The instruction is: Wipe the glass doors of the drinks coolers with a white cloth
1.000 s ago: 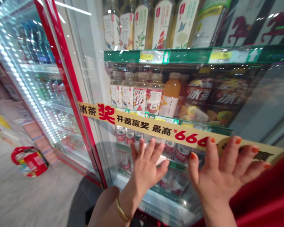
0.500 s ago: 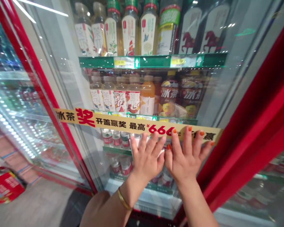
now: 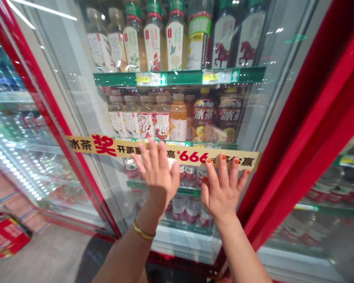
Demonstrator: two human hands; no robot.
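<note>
A glass cooler door [image 3: 253,110] with a red frame [image 3: 306,129] stands in front of me. Across the glass runs a yellow sticker strip [image 3: 106,146] with red and black print. My left hand [image 3: 157,171] lies flat on the glass over the strip's middle, fingers spread, a gold bangle on its wrist. My right hand [image 3: 224,188] presses flat on the glass just below the strip's right end, fingers apart, nails painted orange. Neither hand holds anything.
Behind the glass, green-edged shelves [image 3: 177,76] carry tea bottles [image 3: 153,39], an orange juice bottle [image 3: 178,118] and dark iced-tea bottles [image 3: 203,118]; small water bottles [image 3: 185,208] stand lower. Another lit cooler [image 3: 20,149] is at left. A red package [image 3: 6,236] lies on the floor.
The view has swung right and the door's red frame now fills the right side. My left hand has slid up and left onto the strip; my right hand stays flat below the strip's right end.
</note>
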